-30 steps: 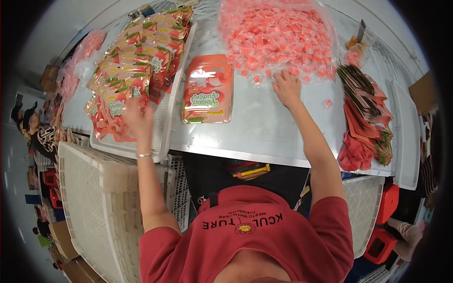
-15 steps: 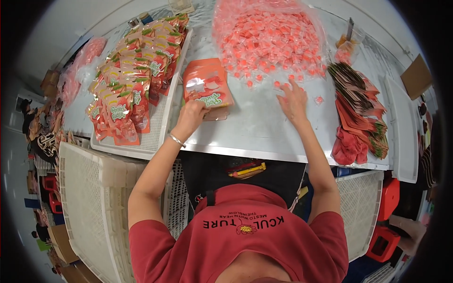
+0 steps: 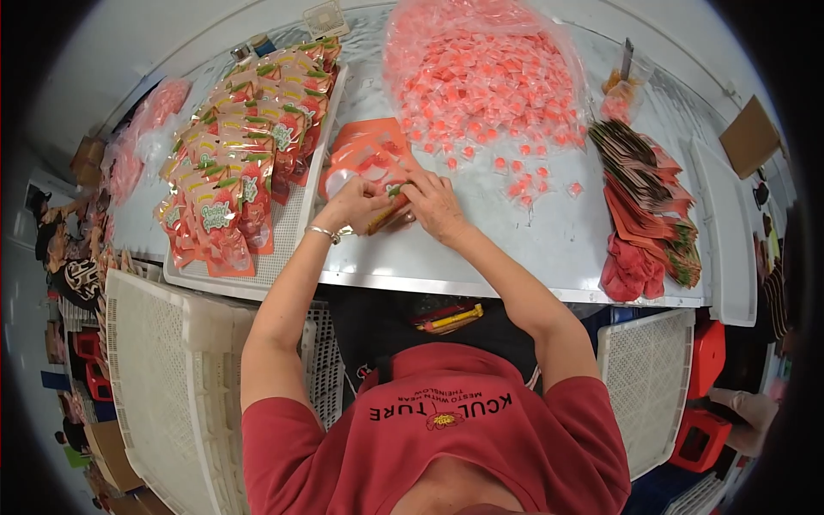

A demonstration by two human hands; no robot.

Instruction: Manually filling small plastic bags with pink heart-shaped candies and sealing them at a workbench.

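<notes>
Both my hands meet at the near end of some flat red candy pouches (image 3: 367,153) lying on the table. Fingers of my left hand (image 3: 354,206), bent and closed, pinch the pouch edge. From the other side my right hand (image 3: 436,206) grips the same edge with thumb and fingers. The pouch's mouth between them is partly covered by my fingers. To the right lie several loose wrapped pink candies (image 3: 528,182), apart from the large heap of the same candies (image 3: 493,81) in a clear plastic bag.
At the left, a white mesh tray (image 3: 292,206) carries rows of filled pouches (image 3: 227,184). Flat pouches (image 3: 648,197) are stacked at the right, beside a crumpled red cloth (image 3: 631,270). White crates (image 3: 154,360) stand below the table's front edge, near red stools (image 3: 699,438).
My right hand has moved left from the candies to the pouch edge. More loose candies now lie apart from the heap. The pouch's near end has been lifted between both hands.
</notes>
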